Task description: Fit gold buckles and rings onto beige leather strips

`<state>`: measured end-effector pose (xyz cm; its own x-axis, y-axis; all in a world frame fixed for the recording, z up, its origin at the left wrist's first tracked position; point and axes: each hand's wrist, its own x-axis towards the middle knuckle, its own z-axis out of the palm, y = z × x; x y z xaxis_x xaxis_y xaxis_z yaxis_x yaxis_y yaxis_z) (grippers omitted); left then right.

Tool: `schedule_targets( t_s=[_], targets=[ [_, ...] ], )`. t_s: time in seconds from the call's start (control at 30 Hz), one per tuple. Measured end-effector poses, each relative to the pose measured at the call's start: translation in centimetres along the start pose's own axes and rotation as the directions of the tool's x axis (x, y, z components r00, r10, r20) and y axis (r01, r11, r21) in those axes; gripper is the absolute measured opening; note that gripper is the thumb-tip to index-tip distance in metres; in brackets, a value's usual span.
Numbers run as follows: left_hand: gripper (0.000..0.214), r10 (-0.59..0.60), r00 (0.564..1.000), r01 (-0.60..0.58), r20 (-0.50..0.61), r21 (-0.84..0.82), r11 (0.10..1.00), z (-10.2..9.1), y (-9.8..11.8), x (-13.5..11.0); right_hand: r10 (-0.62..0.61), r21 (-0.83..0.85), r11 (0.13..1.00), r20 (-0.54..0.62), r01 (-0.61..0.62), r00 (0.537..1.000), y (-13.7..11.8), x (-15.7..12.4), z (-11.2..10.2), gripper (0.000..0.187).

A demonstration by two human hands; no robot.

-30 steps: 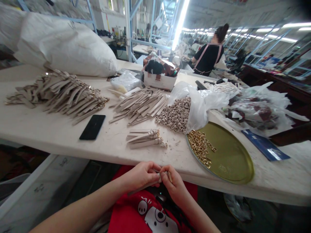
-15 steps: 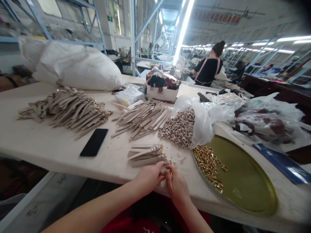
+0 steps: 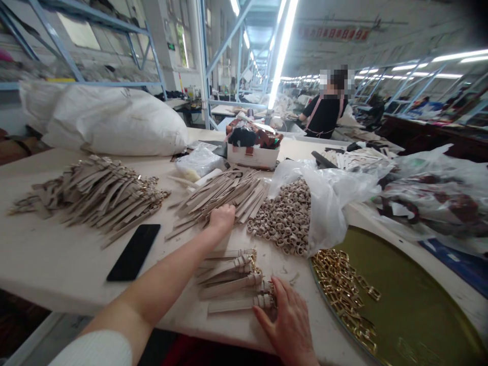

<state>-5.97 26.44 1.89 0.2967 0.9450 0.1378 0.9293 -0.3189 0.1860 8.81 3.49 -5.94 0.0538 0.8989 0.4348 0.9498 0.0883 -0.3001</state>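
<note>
My left hand (image 3: 222, 217) is over the pile of flat beige strips (image 3: 244, 195), its fingers curled down among them. The fingertips are hidden, so what they grip does not show. In front of me lies a row of finished-looking beige straps (image 3: 217, 291) with gold buckles at their right ends. My right hand (image 3: 287, 317) rests at the buckle end of the nearest strap (image 3: 232, 305), thumb and fingers spread apart, touching it. Small beige loops (image 3: 285, 216) spill from a clear plastic bag (image 3: 328, 203). Gold buckles (image 3: 343, 287) lie on a round gold-coloured tray (image 3: 415, 300).
A larger heap of buckled straps (image 3: 102, 190) lies at the left, near a black phone (image 3: 133, 252). Behind stand a white sack (image 3: 114, 119) and a filled white box (image 3: 253, 156). Bagged items (image 3: 438, 188) are at the right. A person (image 3: 326, 114) works farther back.
My hands were together at the near end of the strap row. The left has moved forward to the strips; the right stays at the row, with one more strap lying there.
</note>
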Motion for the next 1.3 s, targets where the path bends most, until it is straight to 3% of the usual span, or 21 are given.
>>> schedule_targets(
  t_s=[0.13,0.23,0.3,0.4,0.5,0.57,0.63,0.67,0.8,0.9,0.97,1.0,1.07,1.1,1.17,1.23,1.3],
  targets=[
    [0.018,-0.024,0.999,0.021,-0.046,-0.054,0.998,-0.6,-0.2,-1.6,0.015,0.026,1.000,-0.007,-0.014,1.000,0.2,-0.1,-0.1,0.060],
    [0.017,-0.024,0.996,0.010,-0.088,-0.156,0.988,-2.7,-0.5,-4.3,0.027,0.055,0.998,-0.015,-0.026,1.000,0.1,-0.3,-0.2,0.056],
    [0.018,-0.037,0.990,-0.013,-0.136,-0.351,0.936,-4.7,-0.5,-6.7,0.037,0.093,0.995,-0.015,-0.036,0.999,0.0,-0.4,-0.4,0.052],
    [0.026,-0.153,0.979,0.014,-0.136,-0.702,0.712,-8.1,0.1,-10.4,0.080,0.189,0.979,-0.049,-0.070,0.996,0.2,-0.3,-1.0,0.044],
    [0.029,-0.199,0.972,-0.053,-0.123,-0.944,0.326,-11.6,0.9,-13.6,0.136,0.278,0.955,-0.096,-0.105,0.986,1.1,0.8,-1.8,0.035],
    [0.030,-0.225,0.970,-0.079,-0.092,-0.995,0.066,-13.4,1.2,-15.1,0.149,0.261,0.958,-0.106,-0.117,0.983,2.1,2.1,-2.3,0.031],
    [0.028,-0.223,0.974,-0.049,-0.038,-0.998,-0.044,-14.5,1.0,-16.1,0.139,0.153,0.980,-0.078,-0.126,0.987,3.2,3.7,-2.4,0.029],
    [0.027,-0.209,0.978,-0.022,-0.016,-0.999,-0.027,-14.8,0.8,-16.4,0.132,0.090,0.988,-0.051,-0.127,0.990,3.7,4.5,-2.3,0.027],
    [0.023,-0.143,0.988,0.078,0.056,-0.986,0.148,-14.3,-0.1,-17.0,0.110,-0.038,0.993,0.049,-0.108,0.993,5.0,7.3,-1.6,0.020],
    [0.023,-0.144,0.982,0.139,0.124,-0.985,0.102,-13.1,0.6,-17.4,0.112,-0.071,0.992,0.091,-0.106,0.990,4.8,8.4,-0.9,0.015],
    [0.027,-0.077,0.975,0.215,0.208,-0.971,0.099,-12.0,1.8,-17.9,0.108,-0.071,0.992,0.120,-0.100,0.987,4.5,8.6,-0.6,0.015],
    [0.028,-0.001,0.960,0.278,0.280,-0.952,0.126,-11.2,2.4,-18.2,0.102,-0.063,0.994,0.136,-0.095,0.985,4.4,8.6,-0.5,0.016],
    [0.030,0.166,0.874,0.418,0.457,-0.880,0.224,-9.2,3.7,-18.7,0.094,-0.037,0.995,0.167,-0.089,0.982,4.3,8.3,-0.4,0.016],
    [0.030,0.233,0.826,0.451,0.514,-0.849,0.275,-8.1,4.3,-19.0,0.094,-0.023,0.996,0.177,-0.092,0.980,4.3,8.1,-0.4,0.015],
    [0.032,0.292,0.774,0.483,0.562,-0.822,0.301,-6.1,5.1,-19.2,0.105,0.003,0.994,0.180,-0.108,0.978,4.4,7.3,-0.6,0.016],
    [0.038,0.312,0.739,0.559,0.597,-0.802,0.211,-4.4,5.7,-19.0,0.148,0.149,0.973,0.179,-0.176,0.973,4.3,6.4,-1.1,0.026],
    [0.042,0.325,0.691,0.665,0.646,-0.744,0.064,-3.4,6.0,-18.7,0.249,0.429,0.837,0.254,-0.339,0.935,3.8,5.3,-1.9,0.033]
  ],
)
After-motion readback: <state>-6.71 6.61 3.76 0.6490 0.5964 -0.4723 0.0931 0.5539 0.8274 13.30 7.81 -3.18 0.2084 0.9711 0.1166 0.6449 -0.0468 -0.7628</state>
